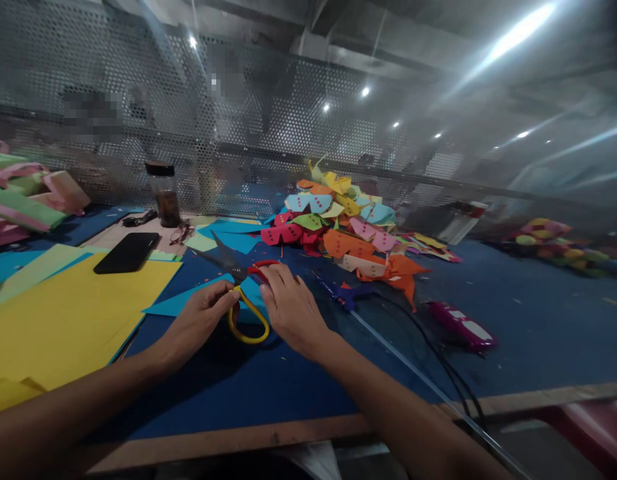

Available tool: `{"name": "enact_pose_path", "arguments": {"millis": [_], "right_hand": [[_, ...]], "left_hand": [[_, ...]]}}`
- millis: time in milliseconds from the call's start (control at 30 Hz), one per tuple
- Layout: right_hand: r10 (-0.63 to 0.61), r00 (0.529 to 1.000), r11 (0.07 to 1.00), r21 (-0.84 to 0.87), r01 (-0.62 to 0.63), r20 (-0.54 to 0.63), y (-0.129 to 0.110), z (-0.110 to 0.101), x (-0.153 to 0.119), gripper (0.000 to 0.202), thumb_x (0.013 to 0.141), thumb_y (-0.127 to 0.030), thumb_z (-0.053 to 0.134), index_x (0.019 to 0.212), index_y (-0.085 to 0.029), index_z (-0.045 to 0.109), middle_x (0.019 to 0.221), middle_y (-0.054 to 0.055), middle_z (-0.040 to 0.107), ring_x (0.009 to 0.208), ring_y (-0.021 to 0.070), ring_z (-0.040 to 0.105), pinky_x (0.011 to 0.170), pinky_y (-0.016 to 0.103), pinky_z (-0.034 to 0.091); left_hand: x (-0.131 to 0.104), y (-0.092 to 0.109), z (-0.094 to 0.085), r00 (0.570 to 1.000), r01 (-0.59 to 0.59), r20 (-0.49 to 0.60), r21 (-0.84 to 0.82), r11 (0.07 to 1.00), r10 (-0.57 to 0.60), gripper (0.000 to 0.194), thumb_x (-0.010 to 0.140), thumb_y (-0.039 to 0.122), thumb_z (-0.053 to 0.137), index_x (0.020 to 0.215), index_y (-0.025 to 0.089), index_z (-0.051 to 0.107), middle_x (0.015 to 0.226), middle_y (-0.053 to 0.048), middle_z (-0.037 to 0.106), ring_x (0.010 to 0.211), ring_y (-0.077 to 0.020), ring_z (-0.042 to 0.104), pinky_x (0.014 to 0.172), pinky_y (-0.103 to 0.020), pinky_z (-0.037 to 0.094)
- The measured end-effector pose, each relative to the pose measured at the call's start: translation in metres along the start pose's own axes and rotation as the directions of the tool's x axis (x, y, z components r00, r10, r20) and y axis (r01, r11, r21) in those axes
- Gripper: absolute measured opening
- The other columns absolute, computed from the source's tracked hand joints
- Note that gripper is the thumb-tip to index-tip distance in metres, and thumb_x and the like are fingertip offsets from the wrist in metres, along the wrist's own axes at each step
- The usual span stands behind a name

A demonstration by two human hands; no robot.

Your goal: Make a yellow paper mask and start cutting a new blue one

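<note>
My right hand [293, 303] is closed around the red handle of a pair of scissors [248, 339], whose blades point away to the upper left and stand apart. The yellow handle loop hangs free between my hands. With thumb and fingers pinched, my left hand [203, 310] grips a piece of blue paper [181, 301] right beside the scissors' pivot. Part of that paper shows between both hands, under the scissors; my fingers hide the rest.
Yellow sheets [83, 313] lie at left, with a black phone [128, 253] and a lidded bottle [163, 197] behind. Ahead is a heap of colourful folded-paper shapes [338, 227]. A blue glue gun [345, 297], its cable and a purple object [461, 327] lie at right. Perforated metal panels [268, 127] stand behind.
</note>
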State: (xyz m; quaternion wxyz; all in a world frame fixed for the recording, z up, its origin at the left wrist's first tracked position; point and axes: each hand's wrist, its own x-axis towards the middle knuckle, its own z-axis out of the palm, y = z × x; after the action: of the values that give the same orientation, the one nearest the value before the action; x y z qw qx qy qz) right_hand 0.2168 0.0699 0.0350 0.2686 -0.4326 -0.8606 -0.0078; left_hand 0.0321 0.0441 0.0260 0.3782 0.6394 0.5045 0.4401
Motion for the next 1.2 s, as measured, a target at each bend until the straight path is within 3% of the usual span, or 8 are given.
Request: {"name": "enact_pose_path", "arguments": {"millis": [300, 500, 600, 700, 800, 1067, 1200], "right_hand": [[-0.041, 0.997, 0.986, -0.165, 0.03, -0.062, 0.019, 0.005, 0.003, 0.034, 0.103, -0.016, 0.036, 0.13, -0.021, 0.055, 0.125, 0.01, 0.063, 0.108, 0.0224, 0.06, 0.091, 0.037, 0.042], [-0.039, 0.961, 0.999, -0.043, 0.028, -0.273, 0.02, 0.0, 0.005, 0.021, 0.1, -0.028, 0.049, 0.113, -0.017, 0.062, 0.114, 0.012, 0.066, 0.109, 0.0261, 0.057, 0.094, 0.038, 0.042], [0.037, 0.979, 0.988, 0.156, -0.005, -0.201, 0.015, 0.002, 0.002, 0.025, 0.102, -0.033, 0.046, 0.093, -0.019, 0.065, 0.095, 0.008, 0.07, 0.092, 0.0211, 0.063, 0.084, 0.031, 0.045], [0.139, 0.99, 0.891, 0.436, -0.127, 0.004, 0.009, 0.008, 0.003, 0.03, 0.103, -0.038, 0.042, 0.09, -0.021, 0.064, 0.089, 0.004, 0.071, 0.083, 0.0168, 0.065, 0.075, 0.027, 0.044], [0.157, 0.979, 0.718, 0.666, -0.202, 0.127, 0.003, 0.014, 0.005, 0.036, 0.102, -0.046, 0.04, 0.087, -0.021, 0.06, 0.087, 0.001, 0.067, 0.082, 0.0153, 0.062, 0.074, 0.025, 0.044], [0.268, 0.953, 0.426, 0.869, -0.252, 0.144, -0.002, 0.026, 0.008, 0.041, 0.092, -0.052, 0.054, 0.068, -0.02, 0.047, 0.067, -0.005, 0.042, 0.065, 0.0114, 0.042, 0.062, 0.024, 0.036], [0.287, 0.945, 0.385, 0.885, -0.262, 0.155, -0.002, 0.027, 0.008, 0.04, 0.089, -0.049, 0.058, 0.064, -0.02, 0.049, 0.063, -0.005, 0.043, 0.062, 0.0111, 0.041, 0.06, 0.024, 0.034]], "left_hand": [[0.001, -0.005, -0.002, 0.992, 0.035, 0.121, -0.112, 0.993, -0.021, 0.042, 0.089, 0.051, 0.053, 0.059, 0.022, 0.053, 0.06, 0.002, 0.05, 0.06, -0.0155, 0.045, 0.061, -0.028, 0.035], [0.001, -0.01, -0.002, 0.995, 0.086, 0.076, -0.227, 0.97, -0.07, 0.041, 0.09, 0.05, 0.056, 0.063, 0.019, 0.055, 0.063, 0.003, 0.051, 0.06, -0.0129, 0.041, 0.059, -0.026, 0.033], [0.001, -0.008, -0.004, 0.995, 0.092, 0.061, -0.297, 0.95, -0.077, 0.04, 0.09, 0.05, 0.057, 0.065, 0.019, 0.056, 0.063, 0.003, 0.049, 0.059, -0.0122, 0.04, 0.056, -0.025, 0.031], [-0.001, -0.005, -0.004, 0.995, 0.088, 0.077, -0.297, 0.951, -0.068, 0.039, 0.09, 0.049, 0.058, 0.065, 0.019, 0.057, 0.064, 0.003, 0.052, 0.06, -0.0122, 0.042, 0.057, -0.025, 0.033], [-0.003, -0.002, -0.001, 0.99, 0.09, 0.126, -0.253, 0.963, -0.06, 0.038, 0.09, 0.048, 0.057, 0.065, 0.019, 0.057, 0.062, 0.003, 0.054, 0.061, -0.0127, 0.045, 0.06, -0.025, 0.035], [-0.004, 0.001, 0.005, 0.974, 0.082, 0.224, -0.185, 0.979, -0.039, 0.04, 0.088, 0.052, 0.058, 0.064, 0.02, 0.06, 0.06, 0.003, 0.057, 0.058, -0.0133, 0.047, 0.059, -0.027, 0.037], [-0.004, -0.002, 0.006, 0.97, 0.113, 0.235, -0.207, 0.972, -0.063, 0.039, 0.087, 0.052, 0.06, 0.066, 0.019, 0.062, 0.063, 0.002, 0.061, 0.061, -0.0134, 0.051, 0.063, -0.026, 0.039]]}}
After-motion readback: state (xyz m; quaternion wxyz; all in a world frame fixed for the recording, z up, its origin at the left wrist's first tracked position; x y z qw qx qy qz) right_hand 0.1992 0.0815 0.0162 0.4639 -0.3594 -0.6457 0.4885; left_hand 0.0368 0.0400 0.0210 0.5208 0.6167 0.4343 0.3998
